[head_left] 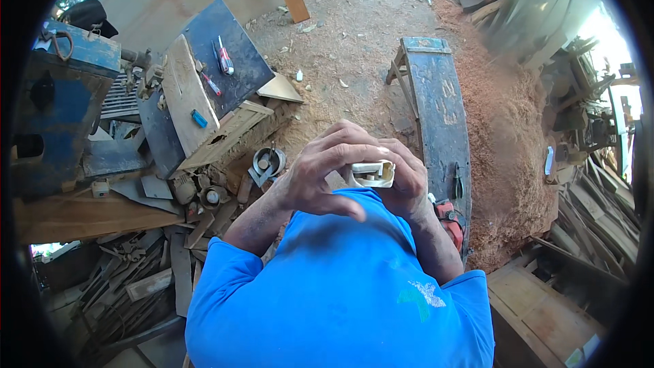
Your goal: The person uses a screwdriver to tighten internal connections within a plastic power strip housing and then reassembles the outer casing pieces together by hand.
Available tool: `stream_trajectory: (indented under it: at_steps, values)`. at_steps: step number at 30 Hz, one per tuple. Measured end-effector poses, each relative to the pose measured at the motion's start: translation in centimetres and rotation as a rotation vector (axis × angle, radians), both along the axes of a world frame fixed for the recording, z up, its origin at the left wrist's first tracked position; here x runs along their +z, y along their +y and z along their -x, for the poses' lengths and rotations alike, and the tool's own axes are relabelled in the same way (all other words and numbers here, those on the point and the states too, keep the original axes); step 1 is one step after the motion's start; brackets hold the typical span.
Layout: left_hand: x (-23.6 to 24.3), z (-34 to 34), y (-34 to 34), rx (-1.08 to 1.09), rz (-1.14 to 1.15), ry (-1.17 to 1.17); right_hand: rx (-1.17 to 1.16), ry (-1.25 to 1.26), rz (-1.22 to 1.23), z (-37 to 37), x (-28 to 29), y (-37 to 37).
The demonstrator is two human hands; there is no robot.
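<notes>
A small cream plastic casing (373,173), its hollow side showing, is held close in front of my blue shirt. My right hand (407,176) wraps round its far and right sides. The bent fingers of my left hand (321,167) lie over its left and upper edge, while the left thumb sticks out toward the shirt, off the casing. What the fingertips do behind the casing is hidden.
At left, a dark board (228,61) carries a screwdriver (223,58) and a blue object (199,118). A worn blue bench (439,95) stands at right, with pliers (458,180) and a red tool (449,221). Sawdust (504,143) lies beyond it; scrap wood surrounds.
</notes>
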State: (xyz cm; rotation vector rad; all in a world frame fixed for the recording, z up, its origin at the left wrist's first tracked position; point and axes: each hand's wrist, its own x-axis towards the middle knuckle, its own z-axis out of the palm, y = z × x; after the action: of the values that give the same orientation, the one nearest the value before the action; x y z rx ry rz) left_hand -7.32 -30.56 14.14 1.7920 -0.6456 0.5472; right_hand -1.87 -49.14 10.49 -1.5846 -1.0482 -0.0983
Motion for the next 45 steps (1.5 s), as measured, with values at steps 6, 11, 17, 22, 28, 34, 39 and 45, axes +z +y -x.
stream_trajectory:
  at_steps: [6, 11, 17, 22, 28, 34, 39, 45]
  values:
    - [-0.5, 0.2, 2.0, -0.174, 0.084, 0.111, 0.059, -0.049, 0.041, 0.1, -0.5, 0.0]
    - [-0.7, 0.5, 2.3, -0.243, -0.007, 0.095, 0.131, -0.002, 0.093, 0.7, -0.7, -0.6]
    - [-0.7, 1.0, 2.4, -0.328, 0.062, 0.184, 0.208, 0.135, 0.130, 2.1, -1.4, -1.3]
    - [-0.2, 1.4, 2.8, -0.330, -0.016, 0.224, 0.264, 0.208, 0.170, 2.1, -1.7, -1.2]
    - [-0.7, 2.7, 2.8, -0.314, 0.062, 0.254, 0.357, 0.248, 0.172, 1.5, -1.5, -0.9]
    - [0.0, 2.3, 3.9, -0.294, -0.168, 0.372, 0.305, 0.235, 0.268, 1.4, -1.7, -1.0]
    - [-2.6, 0.6, 5.6, -0.197, -0.172, 0.390, 0.167, 0.255, 0.324, -0.5, 0.3, 1.3]
    - [-5.3, -1.9, 5.7, -0.329, 0.708, 0.618, 0.077, 0.339, 0.291, -2.4, 1.5, 5.0]
